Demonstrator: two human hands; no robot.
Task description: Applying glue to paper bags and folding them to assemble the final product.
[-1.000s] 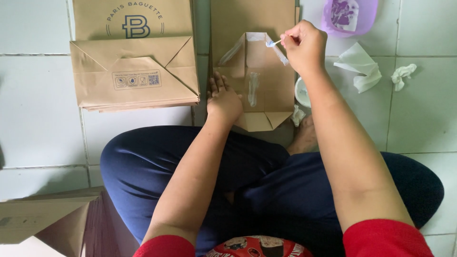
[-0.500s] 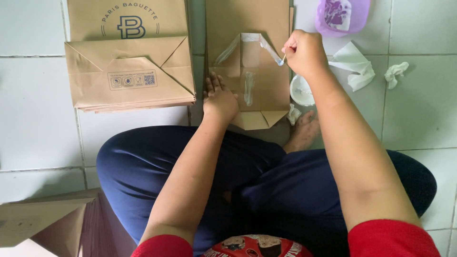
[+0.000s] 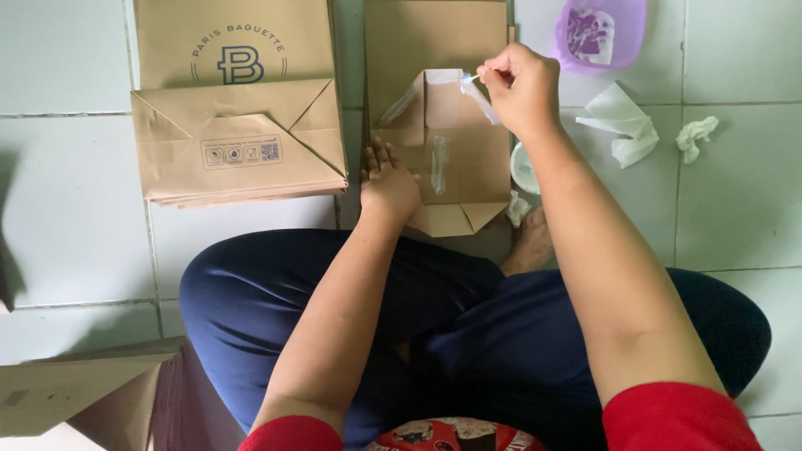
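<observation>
Bag (image 3: 451,159) lies flat on the tiles, long axis running near to far; left hand (image 3: 388,184) presses open on its near-left flap, right hand (image 3: 522,88) pinches a small glue applicator (image 3: 469,79) at its far-right fold

Person seated. Short red sleeves (image 3: 668,413) on both upper arms, well back from either grip. Dark navy trousers (image 3: 468,334). Shirt front (image 3: 455,434) red with a printed graphic. Forearms bare, one foot (image 3: 528,242) bare.
</observation>
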